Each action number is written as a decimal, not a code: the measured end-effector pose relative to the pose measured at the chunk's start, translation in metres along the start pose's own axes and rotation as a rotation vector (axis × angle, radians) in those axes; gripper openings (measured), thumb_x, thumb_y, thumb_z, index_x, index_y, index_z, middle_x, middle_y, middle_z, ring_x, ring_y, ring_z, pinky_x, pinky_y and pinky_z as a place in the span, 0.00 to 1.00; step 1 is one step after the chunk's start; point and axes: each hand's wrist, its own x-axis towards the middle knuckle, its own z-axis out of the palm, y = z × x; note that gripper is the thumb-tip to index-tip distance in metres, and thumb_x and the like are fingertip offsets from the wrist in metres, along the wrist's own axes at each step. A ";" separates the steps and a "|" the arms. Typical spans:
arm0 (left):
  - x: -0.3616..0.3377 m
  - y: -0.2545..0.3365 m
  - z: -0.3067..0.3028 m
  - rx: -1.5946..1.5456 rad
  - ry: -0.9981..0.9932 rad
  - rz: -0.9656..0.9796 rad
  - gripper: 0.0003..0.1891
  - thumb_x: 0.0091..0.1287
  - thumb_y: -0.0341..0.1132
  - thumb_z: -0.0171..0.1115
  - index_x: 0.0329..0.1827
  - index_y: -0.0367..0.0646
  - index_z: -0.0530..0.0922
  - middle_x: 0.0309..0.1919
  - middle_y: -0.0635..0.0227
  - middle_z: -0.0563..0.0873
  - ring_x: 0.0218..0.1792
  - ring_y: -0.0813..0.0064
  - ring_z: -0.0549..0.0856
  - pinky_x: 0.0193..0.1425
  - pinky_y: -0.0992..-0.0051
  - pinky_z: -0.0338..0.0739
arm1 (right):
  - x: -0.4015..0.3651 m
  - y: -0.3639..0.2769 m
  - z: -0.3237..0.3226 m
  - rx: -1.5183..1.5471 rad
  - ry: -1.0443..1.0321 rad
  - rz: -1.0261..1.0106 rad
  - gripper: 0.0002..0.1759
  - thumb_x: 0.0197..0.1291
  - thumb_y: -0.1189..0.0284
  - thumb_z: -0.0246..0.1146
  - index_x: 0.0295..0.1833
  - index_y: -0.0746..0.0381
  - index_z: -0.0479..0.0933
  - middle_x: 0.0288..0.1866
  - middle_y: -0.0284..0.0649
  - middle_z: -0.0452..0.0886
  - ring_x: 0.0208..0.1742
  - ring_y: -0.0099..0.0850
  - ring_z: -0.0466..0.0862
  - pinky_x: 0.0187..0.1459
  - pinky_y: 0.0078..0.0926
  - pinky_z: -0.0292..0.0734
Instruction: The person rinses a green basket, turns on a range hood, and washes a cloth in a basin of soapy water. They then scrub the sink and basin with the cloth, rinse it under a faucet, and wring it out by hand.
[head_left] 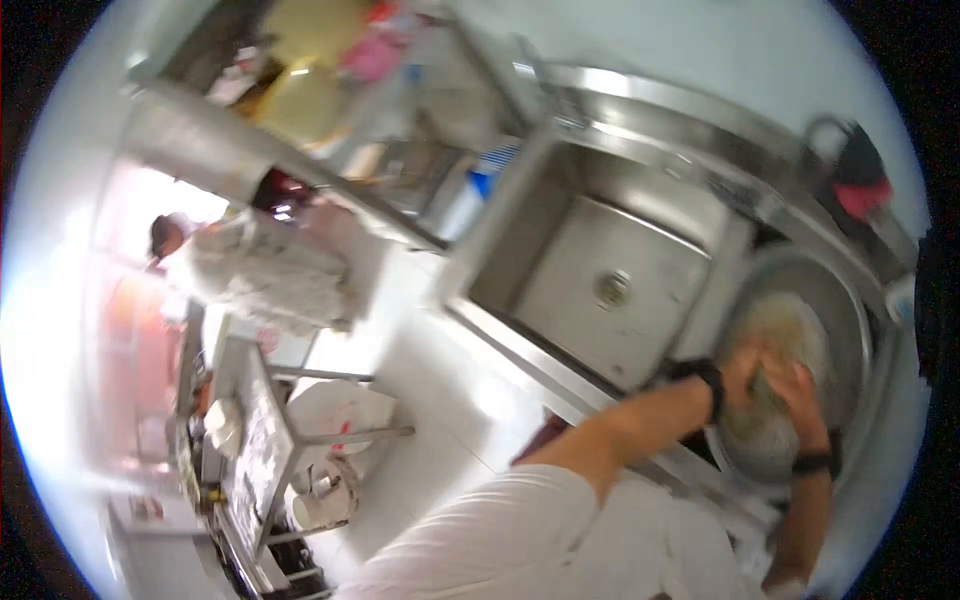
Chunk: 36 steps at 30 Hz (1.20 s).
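Note:
Both of my hands are close together inside a round metal basin point(848, 430). My left hand point(741, 376), with a black band at its wrist, reaches in from the left. Beside it and touching it is my right hand point(793, 392), also below a dark wristband. The fingers of both look curled inward, around something greenish and blurred that I cannot name. Cloudy liquid with a pale yellowish mass point(782, 325) lies in the basin under and beyond the hands. Blur hides the fingertips and what exactly they grip.
Left of the basin is a steel sink point(590, 270) with a drain, and a faucet point(545, 85) at its back corner. A black and red object point(862, 175) is by the wall. Shelving with bowls, a person point(265, 270) in pale clothes and a metal table point(262, 450) stand further left.

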 end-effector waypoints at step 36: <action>-0.227 0.171 -0.210 0.389 0.740 -0.249 0.15 0.56 0.40 0.50 0.37 0.35 0.73 0.36 0.53 0.77 0.37 0.59 0.77 0.40 0.70 0.69 | 0.110 0.067 0.361 0.307 0.526 -0.019 0.17 0.51 0.70 0.56 0.48 0.60 0.67 0.40 0.31 0.73 0.37 0.20 0.73 0.30 0.15 0.68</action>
